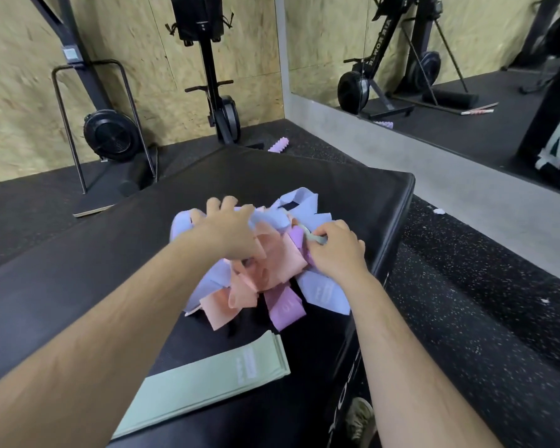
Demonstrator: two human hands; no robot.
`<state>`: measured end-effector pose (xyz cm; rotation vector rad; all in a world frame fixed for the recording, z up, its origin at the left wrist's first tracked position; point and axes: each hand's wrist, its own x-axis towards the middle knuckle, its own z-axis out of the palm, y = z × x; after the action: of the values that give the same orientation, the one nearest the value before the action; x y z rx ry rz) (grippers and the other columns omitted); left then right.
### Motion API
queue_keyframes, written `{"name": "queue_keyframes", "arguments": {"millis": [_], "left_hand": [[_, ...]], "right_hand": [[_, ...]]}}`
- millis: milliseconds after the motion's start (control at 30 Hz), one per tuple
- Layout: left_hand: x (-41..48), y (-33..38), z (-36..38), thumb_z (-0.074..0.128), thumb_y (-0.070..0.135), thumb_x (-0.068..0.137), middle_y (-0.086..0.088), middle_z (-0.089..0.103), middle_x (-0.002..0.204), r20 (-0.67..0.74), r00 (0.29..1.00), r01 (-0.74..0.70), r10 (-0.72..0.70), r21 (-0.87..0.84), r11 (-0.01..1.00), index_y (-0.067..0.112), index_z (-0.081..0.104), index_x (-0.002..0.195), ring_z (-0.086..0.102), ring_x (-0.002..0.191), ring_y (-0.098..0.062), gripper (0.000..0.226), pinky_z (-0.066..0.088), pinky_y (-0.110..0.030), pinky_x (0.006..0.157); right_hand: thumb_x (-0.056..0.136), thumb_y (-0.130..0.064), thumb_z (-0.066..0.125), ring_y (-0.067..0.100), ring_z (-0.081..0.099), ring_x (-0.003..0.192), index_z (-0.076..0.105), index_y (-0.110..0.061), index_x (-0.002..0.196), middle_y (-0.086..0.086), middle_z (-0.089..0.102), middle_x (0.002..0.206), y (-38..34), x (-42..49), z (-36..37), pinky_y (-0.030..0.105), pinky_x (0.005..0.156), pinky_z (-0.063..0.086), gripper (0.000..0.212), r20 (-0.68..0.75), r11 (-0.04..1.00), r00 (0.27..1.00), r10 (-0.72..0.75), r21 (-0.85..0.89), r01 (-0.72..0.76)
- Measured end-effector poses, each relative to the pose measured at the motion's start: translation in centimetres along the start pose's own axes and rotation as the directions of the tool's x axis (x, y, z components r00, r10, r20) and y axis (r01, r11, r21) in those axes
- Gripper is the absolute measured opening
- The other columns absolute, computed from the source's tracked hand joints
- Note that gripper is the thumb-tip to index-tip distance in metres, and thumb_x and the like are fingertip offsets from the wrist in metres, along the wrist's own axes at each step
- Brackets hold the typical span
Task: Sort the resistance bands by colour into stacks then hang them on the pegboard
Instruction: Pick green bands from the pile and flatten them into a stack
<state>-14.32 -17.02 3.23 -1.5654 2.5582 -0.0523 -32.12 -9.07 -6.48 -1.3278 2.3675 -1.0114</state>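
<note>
A jumbled pile of resistance bands (265, 270) lies on a black padded box (78, 270): pale blue, pink and purple ones mixed together. My left hand (230, 231) presses flat on top of the pile with its fingers spread. My right hand (337, 250) is at the pile's right side, its fingers pinched on a pale green band (317, 239) that sticks out of the pile. A separate green band (207, 379) lies flat on the box, nearer to me. No pegboard is visible.
The box's right edge (398, 240) drops to speckled black floor. A purple foam roller (280, 144) lies beyond the box. Rowing machines (220, 108) stand against the wooden wall. A mirror (466, 59) covers the right wall.
</note>
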Motion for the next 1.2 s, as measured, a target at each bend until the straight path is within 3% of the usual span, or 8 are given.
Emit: {"name": "queue_keyframes", "arguments": {"millis": [67, 133, 267, 433, 600, 800, 1067, 1200], "left_hand": [[-0.5, 2.0, 0.6, 0.054, 0.039, 0.084, 0.002, 0.035, 0.149, -0.09, 0.993, -0.074, 0.075, 0.011, 0.997, 0.035, 0.041, 0.142, 0.03, 0.13, -0.029, 0.059, 0.024, -0.046, 0.102], [-0.7, 3.6, 0.8, 0.051, 0.042, 0.085, 0.006, 0.039, 0.149, -0.155, 0.982, -0.137, 0.11, -0.173, 0.975, 0.037, 0.043, 0.143, 0.03, 0.128, -0.025, 0.058, 0.019, -0.039, 0.097], [-0.5, 4.9, 0.1, 0.049, 0.049, 0.061, 0.009, 0.047, 0.145, -0.019, 0.978, -0.18, 0.209, -0.588, 0.788, 0.049, 0.044, 0.14, 0.032, 0.139, -0.023, 0.079, 0.021, -0.035, 0.109], [1.1, 4.5, 0.1, 0.056, 0.058, 0.091, 0.012, 0.048, 0.149, -0.264, 0.957, -0.246, 0.118, -0.528, 0.813, 0.055, 0.036, 0.147, 0.043, 0.137, -0.02, 0.06, 0.022, -0.041, 0.113], [2.2, 3.7, -0.4, 0.073, 0.043, 0.088, 0.011, 0.071, 0.094, -0.27, 0.938, -0.345, 0.218, -0.649, 0.678, 0.038, 0.067, 0.102, 0.066, 0.094, -0.013, 0.016, 0.053, -0.046, 0.091], [2.2, 3.1, -1.8, 0.079, 0.02, 0.086, 0.006, 0.068, 0.078, -0.314, 0.949, -0.287, 0.022, -0.835, 0.469, 0.016, 0.069, 0.093, 0.057, 0.064, -0.004, 0.013, 0.045, -0.013, 0.056], [1.3, 0.7, -4.4, 0.076, 0.015, 0.088, 0.011, 0.062, 0.073, -0.464, 0.873, -0.375, -0.148, -0.834, 0.405, 0.027, 0.065, 0.088, 0.051, 0.057, -0.001, 0.016, 0.041, -0.014, 0.054], [0.5, -0.5, -5.6, 0.073, 0.009, 0.085, 0.007, 0.064, 0.077, -0.535, 0.822, -0.431, -0.196, -0.809, 0.401, 0.027, 0.064, 0.087, 0.054, 0.067, -0.009, 0.02, 0.046, -0.022, 0.065]], "right_hand": [[0.093, -0.028, 0.055, 0.019, 0.06, 0.095, 0.064, -0.026, 0.09, -0.011, 0.055, 0.11, -0.3, 0.0, -0.5, 0.036, 0.089, 0.038, 0.009, -0.02, 0.991, 1.0, 0.005, 0.132, -0.003], [0.091, -0.028, 0.062, 0.009, 0.061, 0.089, 0.064, -0.032, 0.086, -0.014, 0.054, 0.109, -0.6, 0.1, -1.1, 0.029, 0.084, 0.046, 0.007, -0.046, 0.953, 0.999, 0.014, 0.303, 0.001], [0.092, -0.017, 0.07, -0.007, 0.062, 0.08, 0.068, -0.035, 0.087, -0.008, 0.057, 0.116, -1.2, 0.2, -2.0, 0.006, 0.068, 0.043, 0.018, -0.083, 0.789, 0.996, -0.027, 0.61, 0.072], [0.092, -0.01, 0.074, 0.016, 0.071, 0.1, 0.072, -0.035, 0.094, -0.005, 0.056, 0.12, -1.4, 0.3, -2.1, 0.025, 0.09, 0.055, 0.025, -0.172, 0.671, 0.977, -0.124, 0.711, 0.211], [0.092, -0.012, 0.072, 0.018, 0.068, 0.112, 0.073, -0.041, 0.095, -0.01, 0.068, 0.117, -1.2, 0.6, -2.0, 0.038, 0.099, 0.055, 0.029, -0.21, 0.613, 0.964, -0.165, 0.744, 0.267], [0.093, -0.017, 0.073, 0.006, 0.062, 0.117, 0.066, -0.038, 0.118, -0.018, 0.066, 0.123, -0.9, 0.4, -2.6, 0.022, 0.096, 0.051, 0.033, -0.126, 0.681, 0.976, -0.18, 0.7, 0.216], [0.101, -0.03, 0.061, -0.017, 0.056, 0.102, 0.068, -0.035, 0.114, -0.025, 0.066, 0.116, -2.0, -0.9, -1.7, -0.001, 0.076, 0.039, 0.015, -0.055, 0.811, 0.978, -0.203, 0.549, 0.199], [0.103, -0.035, 0.057, -0.018, 0.057, 0.098, 0.067, -0.037, 0.111, -0.029, 0.067, 0.106, -3.1, -1.9, -1.1, 0.002, 0.073, 0.04, 0.013, -0.058, 0.809, 0.979, -0.198, 0.555, 0.196]]}}
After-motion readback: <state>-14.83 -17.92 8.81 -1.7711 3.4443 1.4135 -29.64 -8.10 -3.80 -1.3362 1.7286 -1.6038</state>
